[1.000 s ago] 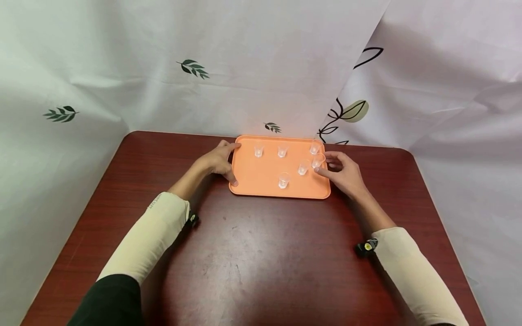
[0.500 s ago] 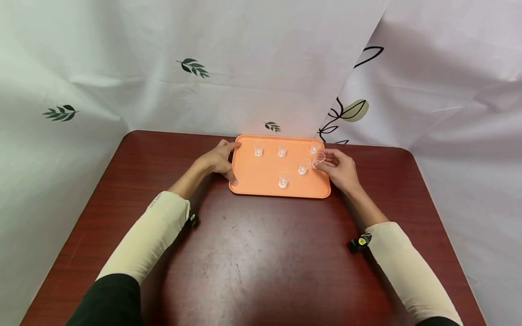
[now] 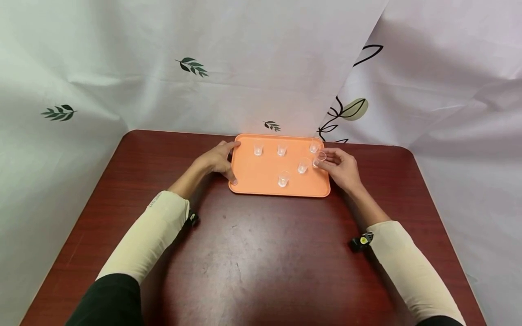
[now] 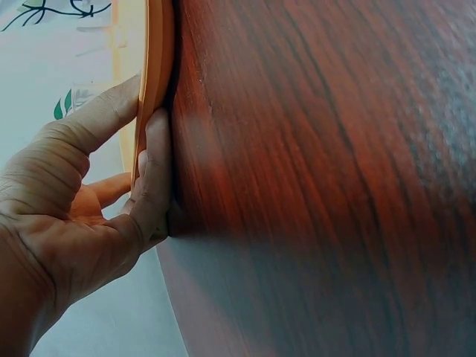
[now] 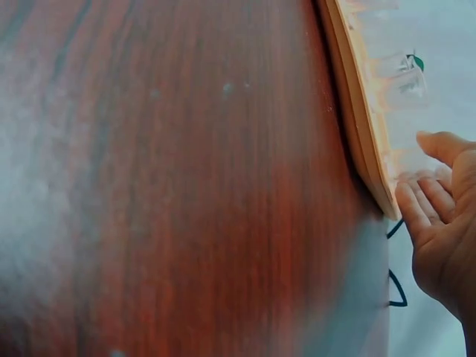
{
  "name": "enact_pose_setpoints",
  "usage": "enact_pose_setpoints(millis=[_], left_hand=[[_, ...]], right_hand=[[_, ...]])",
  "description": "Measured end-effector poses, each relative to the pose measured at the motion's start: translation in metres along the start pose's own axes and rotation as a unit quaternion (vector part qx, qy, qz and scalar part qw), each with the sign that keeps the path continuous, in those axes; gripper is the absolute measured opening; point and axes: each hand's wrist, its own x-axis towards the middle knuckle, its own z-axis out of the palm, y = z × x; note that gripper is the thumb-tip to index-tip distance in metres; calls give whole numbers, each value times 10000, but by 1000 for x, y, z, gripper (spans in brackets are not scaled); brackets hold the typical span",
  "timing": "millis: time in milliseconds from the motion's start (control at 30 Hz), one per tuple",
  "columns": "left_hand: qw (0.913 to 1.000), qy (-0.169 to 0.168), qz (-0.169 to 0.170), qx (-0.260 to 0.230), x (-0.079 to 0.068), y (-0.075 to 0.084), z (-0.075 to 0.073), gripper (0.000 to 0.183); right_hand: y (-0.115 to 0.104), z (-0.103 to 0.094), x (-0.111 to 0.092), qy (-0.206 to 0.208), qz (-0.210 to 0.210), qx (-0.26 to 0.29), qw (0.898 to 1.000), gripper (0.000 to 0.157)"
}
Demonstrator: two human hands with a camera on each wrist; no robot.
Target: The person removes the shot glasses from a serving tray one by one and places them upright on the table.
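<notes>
There is one table [image 3: 253, 253], one tray [image 3: 257, 174] near its twelve o'clock, six cups [image 3: 282, 149] (one each at the tray's ten, twelve, two and six o'clock, two near three), one left hand [image 3: 218, 160] at nine and one right hand [image 3: 344, 170] at three.

Sheet-lined recording nook, whether in home or lab unclear, dark red wood-grain table [image 3: 253, 253], creased white sheeting [image 3: 122, 36] behind and either side of the table, leaf prints [image 3: 192, 66] beyond the table, black wrist cameras [image 3: 357, 244] over it
</notes>
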Motion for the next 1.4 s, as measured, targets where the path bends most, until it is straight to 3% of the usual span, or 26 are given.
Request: enact_pose_setpoints(millis=[600,900,1067,1400], left_hand=[[10000,72,11,-21,8,-4,2,151],[10000,6,19,-88,1,1,1,147],[10000,19,29,-26,0,2,0,148],[10000,-22,41,-21,1,1,-1,146]], right_hand=[[-4,-32,12,416,-126,109,9990,46],[-3,-47,22,532,-94,-69,9985,45],[0,-53,28,518,108,-100,9985,49],[10,-52,40,778,588,338,9947,51]])
